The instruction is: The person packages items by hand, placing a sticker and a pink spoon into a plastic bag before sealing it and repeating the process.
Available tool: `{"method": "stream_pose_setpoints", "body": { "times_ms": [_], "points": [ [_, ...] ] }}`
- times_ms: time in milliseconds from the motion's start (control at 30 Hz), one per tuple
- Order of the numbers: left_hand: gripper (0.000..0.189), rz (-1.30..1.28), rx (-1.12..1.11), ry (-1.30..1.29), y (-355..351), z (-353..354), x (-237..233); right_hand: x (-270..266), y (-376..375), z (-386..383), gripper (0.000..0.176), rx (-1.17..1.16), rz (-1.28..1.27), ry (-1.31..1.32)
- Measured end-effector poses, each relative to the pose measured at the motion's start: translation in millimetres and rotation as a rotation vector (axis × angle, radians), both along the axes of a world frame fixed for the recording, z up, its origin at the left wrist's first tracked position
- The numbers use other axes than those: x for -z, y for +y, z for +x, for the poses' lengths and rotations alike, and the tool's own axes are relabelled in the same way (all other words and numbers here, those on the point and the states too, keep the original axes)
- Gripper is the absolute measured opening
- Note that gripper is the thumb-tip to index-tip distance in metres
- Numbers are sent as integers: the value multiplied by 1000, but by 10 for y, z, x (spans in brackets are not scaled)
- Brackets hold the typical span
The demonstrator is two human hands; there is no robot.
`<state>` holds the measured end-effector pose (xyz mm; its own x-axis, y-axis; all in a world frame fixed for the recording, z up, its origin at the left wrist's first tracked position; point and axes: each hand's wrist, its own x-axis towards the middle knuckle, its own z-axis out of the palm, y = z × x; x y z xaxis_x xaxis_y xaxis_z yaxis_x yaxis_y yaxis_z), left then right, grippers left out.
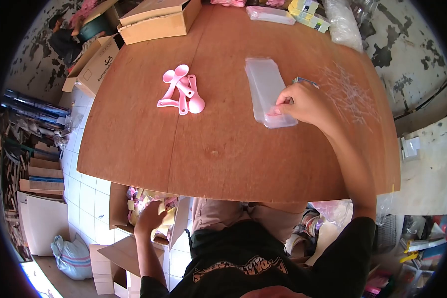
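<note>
My right hand [305,103] is at the near end of a stack of clear plastic bags [267,82] on the table, thumb and fingertips pinched on the top bag. Behind that hand, a small blue-edged item [303,80] is partly hidden. My left hand [151,217] hangs below the table's edge, over an open cardboard box [118,206] holding pink pieces and yellowish cards. Its fingers look apart, and I see nothing held in them. Left of the bags, a small pile of pink measuring spoons [182,89] lies on the wood.
Thin clear plastic strips [350,94] are scattered on the table's [218,154] right side. At the back stand a cardboard box [156,25], a clear plastic pack [270,15] and yellow boxes [308,15]. Another person [64,42] sits at the far left.
</note>
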<state>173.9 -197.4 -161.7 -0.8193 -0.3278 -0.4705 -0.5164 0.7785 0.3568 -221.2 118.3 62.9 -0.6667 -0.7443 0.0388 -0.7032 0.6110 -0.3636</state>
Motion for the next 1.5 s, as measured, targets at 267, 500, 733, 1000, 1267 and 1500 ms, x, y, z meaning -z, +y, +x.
{"method": "stream_pose_setpoints", "body": {
  "times_ms": [267, 500, 733, 1000, 1267, 1500],
  "points": [
    [33, 1324, 605, 251, 1072, -922, -1347, -41, 46, 202, 8, -47, -128, 87],
    [63, 1807, -183, 733, 1724, -1703, -1771, -431, 131, 1196, 12, -311, -201, 244],
    [43, 2102, -257, 359, 1942, -1819, -1766, -297, 285, 1294, 14, -544, -288, 205],
    [33, 2115, -536, 542, 1829, -1774, -1663, 29, 683, 235, 24, -33, -159, 347],
    [36, 2124, -566, 657, 1720, -1820, -1737, 165, 832, -34, 17, 21, -191, 183],
    [39, 2034, -597, 771, 1662, -1939, -1833, -142, 659, 793, 16, 359, -421, 280]
  ]
}}
